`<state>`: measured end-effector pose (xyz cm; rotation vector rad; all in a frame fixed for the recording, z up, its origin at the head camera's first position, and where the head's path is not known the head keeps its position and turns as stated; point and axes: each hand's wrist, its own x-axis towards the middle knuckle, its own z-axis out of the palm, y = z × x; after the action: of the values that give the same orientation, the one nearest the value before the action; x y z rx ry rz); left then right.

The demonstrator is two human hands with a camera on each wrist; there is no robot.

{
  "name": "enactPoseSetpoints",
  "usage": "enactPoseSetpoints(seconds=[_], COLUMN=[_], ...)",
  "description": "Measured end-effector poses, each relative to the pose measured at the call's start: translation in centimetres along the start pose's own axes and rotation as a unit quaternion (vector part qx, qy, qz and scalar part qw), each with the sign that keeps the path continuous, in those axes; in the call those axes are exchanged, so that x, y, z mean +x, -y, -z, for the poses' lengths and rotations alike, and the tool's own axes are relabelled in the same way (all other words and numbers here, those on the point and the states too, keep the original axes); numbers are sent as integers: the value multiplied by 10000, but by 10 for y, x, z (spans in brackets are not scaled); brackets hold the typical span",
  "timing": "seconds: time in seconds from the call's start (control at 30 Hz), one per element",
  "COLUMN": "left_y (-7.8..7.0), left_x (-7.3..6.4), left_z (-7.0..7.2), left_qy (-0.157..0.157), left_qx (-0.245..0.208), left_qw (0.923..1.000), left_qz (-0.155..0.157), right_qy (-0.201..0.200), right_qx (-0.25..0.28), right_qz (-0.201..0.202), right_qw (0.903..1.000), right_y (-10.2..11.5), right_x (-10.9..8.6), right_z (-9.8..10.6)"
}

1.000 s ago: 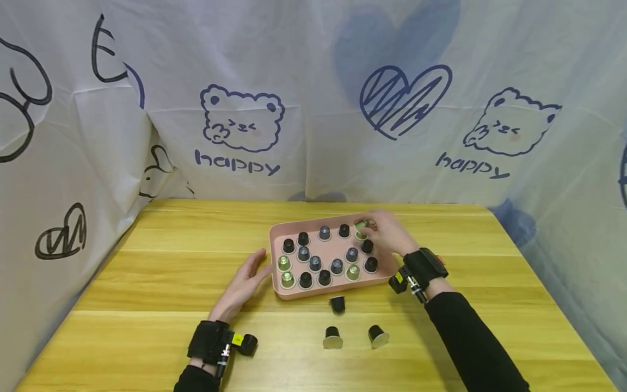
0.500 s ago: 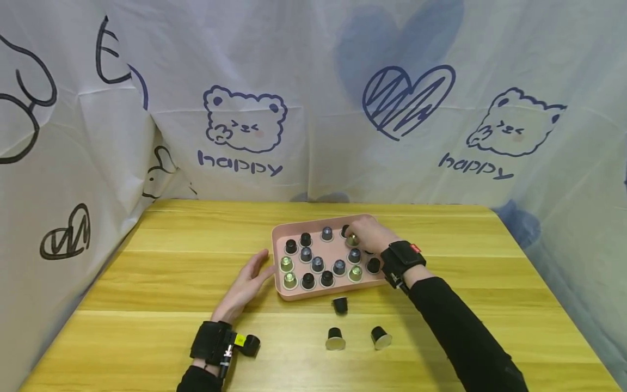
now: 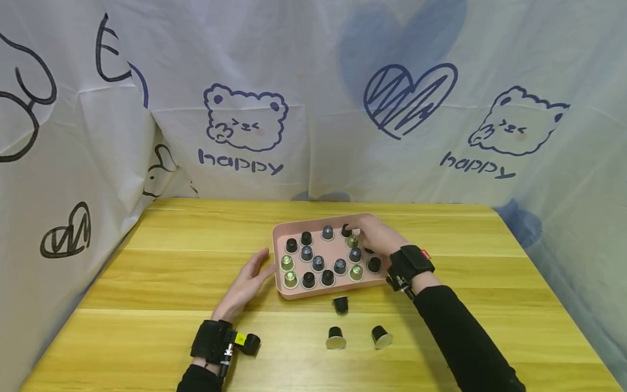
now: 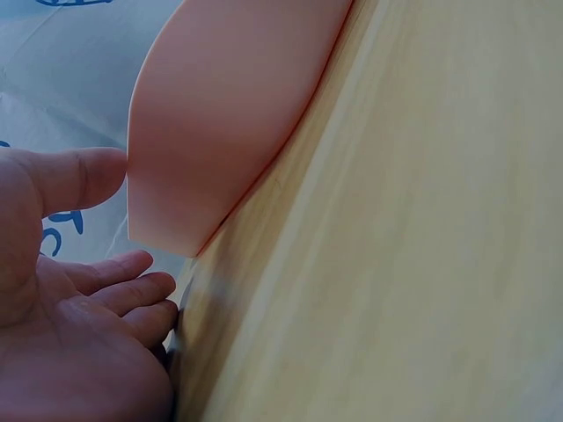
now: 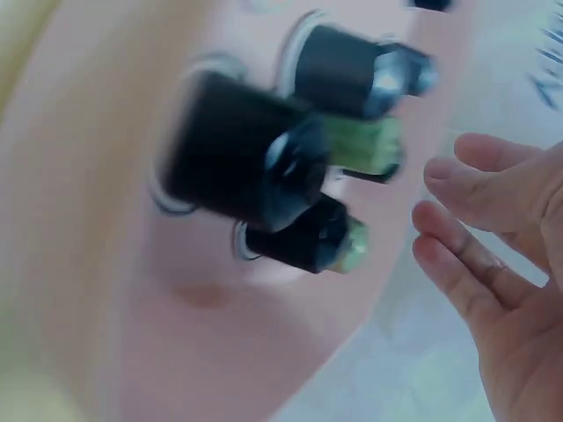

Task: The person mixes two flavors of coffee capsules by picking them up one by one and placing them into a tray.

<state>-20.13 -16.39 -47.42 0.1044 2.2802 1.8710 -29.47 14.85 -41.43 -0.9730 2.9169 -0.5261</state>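
Observation:
A pink tray (image 3: 328,294) holds several upright coffee capsules in black, grey-blue and green. My right hand (image 3: 379,235) hovers over the tray's back right part, beside a green capsule (image 3: 351,242) and a black capsule (image 3: 346,231). In the right wrist view its fingers (image 5: 457,255) are extended and apart from the black capsules (image 5: 246,158); nothing is held. The hand hides the tray's back right corner. My left hand (image 3: 249,280) lies at the tray's left end, fingers spread. In the left wrist view, its thumb (image 4: 88,180) touches the tray wall (image 4: 220,114).
Three black capsules are on the wooden table (image 3: 171,283) in front of the tray: one near its front wall (image 3: 340,305), two others (image 3: 335,338) (image 3: 381,337) closer to me. A white cloth with drawings (image 3: 333,163) hangs behind the table.
My right hand has carried a green capsule a little left and nearer to me, stood it in the tray and let go. The hand has since drawn slightly right. The left hand stays put.

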Motion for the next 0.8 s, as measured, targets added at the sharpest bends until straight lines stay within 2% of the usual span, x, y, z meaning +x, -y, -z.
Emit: enactPoseSetpoints(seconds=[0.07,0.13,0.2,0.27,0.33,0.4,0.47,0.57,0.63,0.7,0.8], left_y=[0,1,1,1,1,1,1,1,1,0,-1], left_x=[0,0,0,0,1,1,0,0,0,0,-1], left_z=[0,0,0,0,0,0,0,0,0,0,0], left_qy=[1,-4,-8,-13,-15,-11,-12,-30,-48,-51,-80], left_qx=[-2,-3,9,22,54,76,90,78,67,68,155], left_qw=[10000,10000,10000,10000,10000,10000,10000,10000,10000,10000,9998], left_qz=[-6,-4,0,3,-4,-18,-33,-39,-29,-17,-33], right_qy=[-336,-867,-1461,-2114,-2681,-3055,-3374,-3607,-3718,-3839,-4054], right_qx=[372,630,960,1298,1623,2172,2693,3500,3821,4032,4167], right_qz=[-135,-267,-433,-529,-642,-899,-1290,-2101,-2449,-2550,-2464], right_qw=[9987,9939,9836,9673,9474,9227,8928,8386,8098,7906,7754], right_y=[0,-1,-2,-6,-12,-17,-20,-23,-25,-27,-30], right_x=[-11,-25,-40,-55,-69,-83,-94,-105,-109,-111,-113], right_z=[3,4,2,-3,-9,-17,-26,-40,-49,-56,-62])
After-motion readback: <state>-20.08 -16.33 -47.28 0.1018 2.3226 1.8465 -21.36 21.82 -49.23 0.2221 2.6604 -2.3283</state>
